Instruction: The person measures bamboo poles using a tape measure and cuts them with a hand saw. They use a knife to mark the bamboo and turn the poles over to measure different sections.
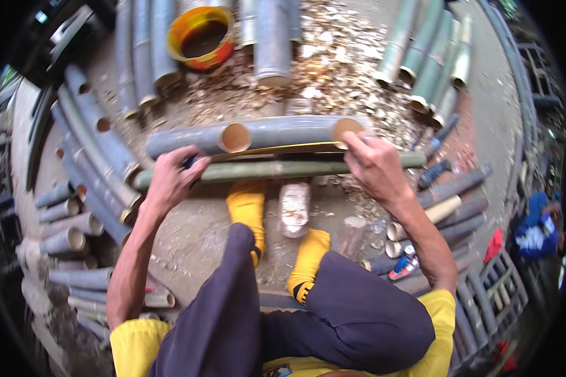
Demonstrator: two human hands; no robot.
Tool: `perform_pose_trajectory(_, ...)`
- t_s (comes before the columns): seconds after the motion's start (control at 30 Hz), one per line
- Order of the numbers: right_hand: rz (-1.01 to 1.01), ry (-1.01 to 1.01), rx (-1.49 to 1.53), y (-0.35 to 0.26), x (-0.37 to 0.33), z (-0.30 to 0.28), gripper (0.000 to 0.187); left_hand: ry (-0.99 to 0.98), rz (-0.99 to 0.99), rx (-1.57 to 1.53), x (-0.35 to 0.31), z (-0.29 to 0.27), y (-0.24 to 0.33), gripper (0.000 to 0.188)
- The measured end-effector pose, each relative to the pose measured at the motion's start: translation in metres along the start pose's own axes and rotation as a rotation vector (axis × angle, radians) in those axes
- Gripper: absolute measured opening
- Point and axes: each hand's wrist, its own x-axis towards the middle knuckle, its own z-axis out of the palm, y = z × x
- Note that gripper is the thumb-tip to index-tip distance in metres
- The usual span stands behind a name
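Note:
A grey bamboo tube (289, 133) lies crosswise before me, with two round openings cut in its side. A thinner green bamboo pole (277, 169) runs parallel on its near side. Along the tube's near edge stretches a narrow yellow strip, seemingly a tape measure (289, 149). My left hand (175, 177) is closed round a small dark thing, probably the tape's case, at the tube's left part. With bent fingers my right hand (377, 166) pinches the strip's other end by the right opening. The fingers partly hide what they hold.
Beneath the tube stands a wooden block (295, 207) between my yellow-socked feet. Cut bamboo pieces lie left (94, 163) and right (453, 207). Ahead are wood chips (339, 56), an orange-yellow bucket (220, 58) of dark liquid and more bamboo tubes (273, 50).

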Motion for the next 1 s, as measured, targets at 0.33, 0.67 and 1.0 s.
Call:
perform_pose_trajectory(0.33,0.099,-0.03,-0.079,0.029,0.006,0.0,0.006,-0.002,-0.239,0.08,0.037,-0.001,-0.005,0.053)
perform_pose_trajectory(0.67,0.085,-0.181,-0.174,0.026,0.013,-0.011,0.006,-0.047,-0.264,0.385,0.057,-0.005,-0.013,0.053)
perform_pose_trajectory(1.0,0.081,-0.242,-0.181,0.025,0.017,-0.017,0.005,-0.228,-0.335,0.328,0.065,-0.02,0.007,0.055)
